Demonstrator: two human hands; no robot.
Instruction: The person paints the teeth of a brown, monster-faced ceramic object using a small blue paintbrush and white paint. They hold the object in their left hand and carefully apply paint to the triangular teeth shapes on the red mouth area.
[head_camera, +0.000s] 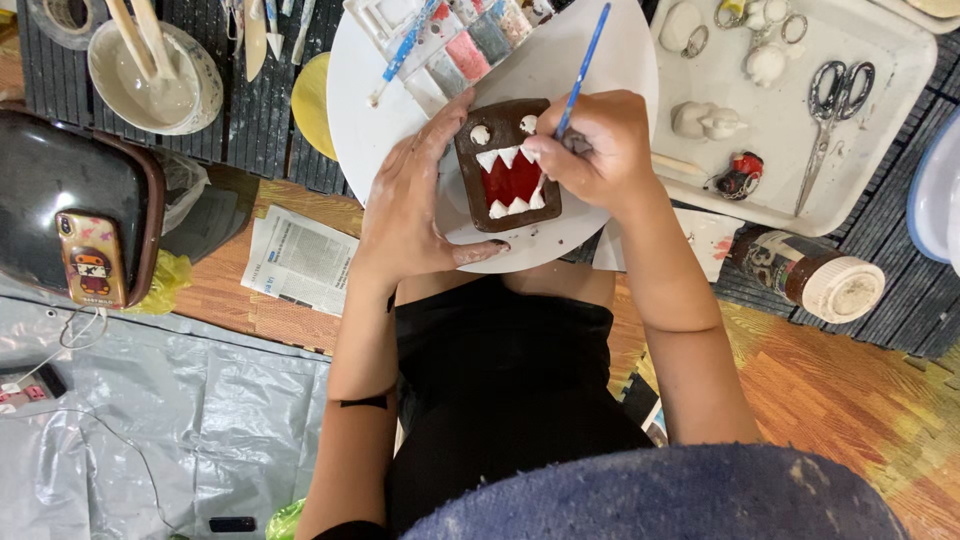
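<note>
My left hand (415, 205) holds a brown rectangular clay figure (507, 165) with white eyes, white teeth and a red mouth, steadying it from its left side and bottom. My right hand (592, 150) grips a thin blue paintbrush (584, 68), its tip down at the figure's upper right, near the teeth. The figure is held over a round white plate (610, 60). A paint palette (465, 40) with several coloured wells lies on the plate's far side, with another blue brush (402, 52) across it.
A white tray (880, 130) at right holds scissors (830, 110), small white clay pieces (705, 120) and a red-black figure (740, 175). A brown jar (815, 275) lies on its side. At left: a bowl (155, 75) with sticks, a phone (92, 260), newspaper (300, 260), grey plastic sheet (170, 410).
</note>
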